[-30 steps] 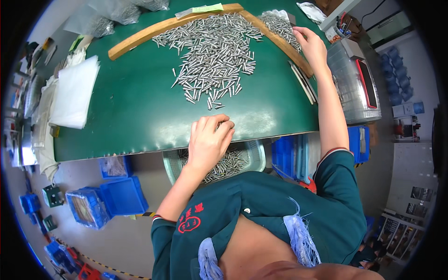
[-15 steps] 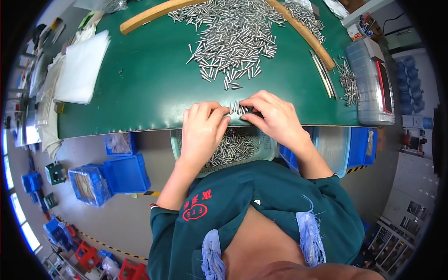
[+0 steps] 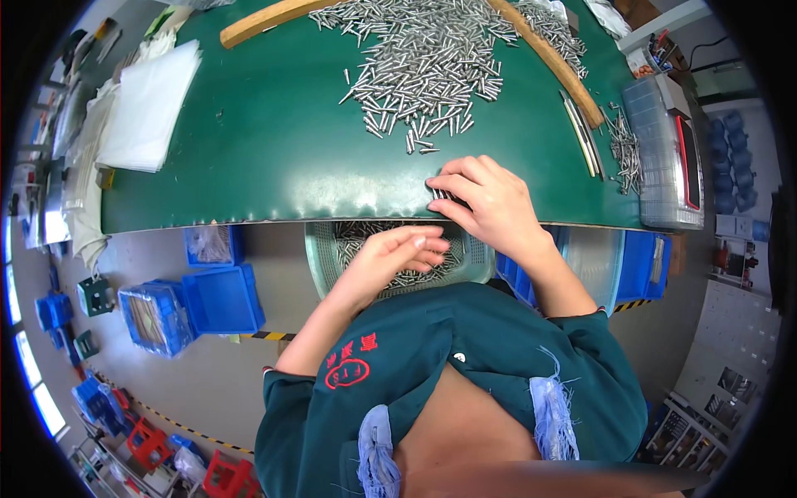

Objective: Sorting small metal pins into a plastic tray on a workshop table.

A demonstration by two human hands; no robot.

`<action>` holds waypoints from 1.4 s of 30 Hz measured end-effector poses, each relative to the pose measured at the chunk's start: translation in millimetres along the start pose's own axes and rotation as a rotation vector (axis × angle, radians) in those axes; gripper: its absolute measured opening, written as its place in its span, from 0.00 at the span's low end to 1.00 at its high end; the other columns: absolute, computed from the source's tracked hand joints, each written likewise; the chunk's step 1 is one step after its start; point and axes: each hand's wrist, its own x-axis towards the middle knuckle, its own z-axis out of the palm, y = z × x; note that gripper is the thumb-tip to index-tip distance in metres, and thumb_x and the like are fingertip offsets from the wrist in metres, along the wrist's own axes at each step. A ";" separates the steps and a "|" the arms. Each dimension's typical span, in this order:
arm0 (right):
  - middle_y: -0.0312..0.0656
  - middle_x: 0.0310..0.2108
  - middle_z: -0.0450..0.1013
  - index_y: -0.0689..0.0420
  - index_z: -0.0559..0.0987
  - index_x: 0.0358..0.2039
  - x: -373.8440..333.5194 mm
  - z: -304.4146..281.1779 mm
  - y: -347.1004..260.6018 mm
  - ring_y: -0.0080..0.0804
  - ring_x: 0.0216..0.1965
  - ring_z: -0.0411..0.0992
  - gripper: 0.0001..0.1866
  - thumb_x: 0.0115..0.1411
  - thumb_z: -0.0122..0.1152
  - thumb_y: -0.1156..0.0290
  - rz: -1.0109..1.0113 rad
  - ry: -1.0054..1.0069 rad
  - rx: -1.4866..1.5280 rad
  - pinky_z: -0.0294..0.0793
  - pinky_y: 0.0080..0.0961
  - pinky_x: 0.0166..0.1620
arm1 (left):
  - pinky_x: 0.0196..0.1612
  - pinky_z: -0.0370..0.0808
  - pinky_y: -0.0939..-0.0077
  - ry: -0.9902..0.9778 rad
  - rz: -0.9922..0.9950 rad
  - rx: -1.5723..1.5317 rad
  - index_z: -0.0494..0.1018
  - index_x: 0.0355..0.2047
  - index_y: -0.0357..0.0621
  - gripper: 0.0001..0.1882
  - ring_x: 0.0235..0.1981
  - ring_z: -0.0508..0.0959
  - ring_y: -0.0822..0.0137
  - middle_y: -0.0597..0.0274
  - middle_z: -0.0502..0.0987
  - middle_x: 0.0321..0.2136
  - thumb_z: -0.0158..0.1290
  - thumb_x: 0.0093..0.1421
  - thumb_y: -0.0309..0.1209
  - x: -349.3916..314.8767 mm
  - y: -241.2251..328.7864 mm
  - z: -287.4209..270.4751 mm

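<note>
Head view looks straight down on a green table whose near edge curves across the middle of the frame, with a clear basin half full of small metal pins tucked just under that edge. The right hand rests at the table's lip, fingers curled down over a small bunch of pins (it seems to pinch them, though the fingers hide most of the bunch). The left hand hovers flat and loose over the basin, holding nothing I can see. Beyond the hands lies a broad bare stretch of green mat before the big heap of pins, which is fenced by a bent wooden strip; a stack of white sheets sits well off to the left. Half a second ago both hands met over the pins at the edge; now the left has dropped away below the table.
</note>
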 end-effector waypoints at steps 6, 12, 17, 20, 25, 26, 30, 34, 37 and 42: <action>0.32 0.34 0.72 0.52 0.79 0.35 -15.0 -10.7 -16.2 0.31 0.33 0.71 0.12 0.49 0.65 0.65 -0.016 -0.120 0.124 0.74 0.27 0.35 | 0.51 0.77 0.64 -0.105 -0.200 -0.534 0.66 0.50 0.30 0.19 0.45 0.78 0.55 0.45 0.75 0.44 0.42 0.68 0.35 19.9 4.3 -0.4; 0.36 0.36 0.72 0.52 0.78 0.41 -21.6 -10.3 -17.0 0.34 0.37 0.73 0.14 0.52 0.63 0.70 0.069 -0.145 0.244 0.75 0.29 0.38 | 0.46 0.78 0.69 -0.094 -0.147 -0.346 0.68 0.48 0.32 0.17 0.43 0.79 0.59 0.50 0.76 0.42 0.42 0.68 0.35 20.6 2.2 4.9; 0.38 0.37 0.73 0.52 0.76 0.47 -22.8 -10.7 -20.1 0.35 0.37 0.74 0.18 0.53 0.60 0.74 0.139 -0.166 0.364 0.75 0.28 0.38 | 0.44 0.77 0.73 -0.034 -0.032 0.026 0.69 0.49 0.32 0.18 0.42 0.80 0.62 0.50 0.78 0.40 0.41 0.69 0.35 13.2 4.8 7.5; 0.38 0.37 0.73 0.53 0.74 0.50 -20.9 -11.1 -20.7 0.29 0.35 0.74 0.22 0.53 0.59 0.78 0.178 -0.178 0.497 0.73 0.24 0.34 | 0.43 0.77 0.75 -0.024 0.023 0.159 0.69 0.49 0.32 0.17 0.41 0.80 0.65 0.52 0.79 0.39 0.41 0.69 0.34 6.9 10.6 6.5; 0.40 0.37 0.73 0.54 0.73 0.53 -17.1 -11.1 -21.7 0.27 0.35 0.73 0.24 0.54 0.58 0.78 0.247 -0.188 0.671 0.74 0.23 0.35 | 0.42 0.77 0.77 0.019 0.051 0.178 0.70 0.47 0.32 0.17 0.39 0.80 0.66 0.54 0.79 0.37 0.41 0.69 0.34 1.9 20.2 9.3; 0.39 0.37 0.73 0.54 0.72 0.54 -17.0 -10.9 -21.6 0.25 0.34 0.72 0.24 0.54 0.58 0.79 0.271 -0.186 0.721 0.73 0.20 0.34 | 0.41 0.77 0.76 0.032 0.052 0.172 0.71 0.47 0.32 0.16 0.38 0.80 0.67 0.54 0.79 0.37 0.41 0.69 0.34 1.4 20.9 9.6; 0.36 0.37 0.71 0.54 0.71 0.55 -17.9 -9.2 -18.5 0.19 0.33 0.69 0.25 0.54 0.57 0.79 0.350 -0.191 0.866 0.69 0.15 0.30 | 0.41 0.77 0.77 0.058 0.064 0.155 0.71 0.46 0.32 0.16 0.38 0.80 0.67 0.54 0.79 0.36 0.42 0.68 0.33 2.0 20.8 9.3; 0.36 0.38 0.71 0.54 0.71 0.55 -17.3 -10.5 -19.6 0.18 0.33 0.69 0.25 0.55 0.56 0.79 0.364 -0.210 0.881 0.69 0.14 0.29 | 0.41 0.77 0.77 0.079 0.085 0.162 0.71 0.45 0.32 0.14 0.37 0.81 0.67 0.54 0.79 0.35 0.44 0.67 0.31 0.0 22.6 11.5; 0.36 0.38 0.71 0.53 0.70 0.56 -15.6 -9.7 -19.8 0.18 0.33 0.69 0.26 0.55 0.56 0.78 0.348 -0.200 0.879 0.69 0.14 0.29 | 0.41 0.77 0.77 0.080 0.086 0.176 0.72 0.44 0.31 0.14 0.37 0.80 0.67 0.54 0.79 0.35 0.44 0.67 0.31 0.5 23.6 10.0; 0.36 0.36 0.72 0.55 0.76 0.50 -13.8 -9.6 -19.4 0.21 0.32 0.71 0.19 0.55 0.57 0.78 0.309 -0.170 0.816 0.71 0.17 0.31 | 0.41 0.77 0.78 0.085 0.075 0.183 0.72 0.45 0.32 0.14 0.37 0.80 0.68 0.55 0.79 0.35 0.44 0.67 0.30 -0.3 27.1 9.9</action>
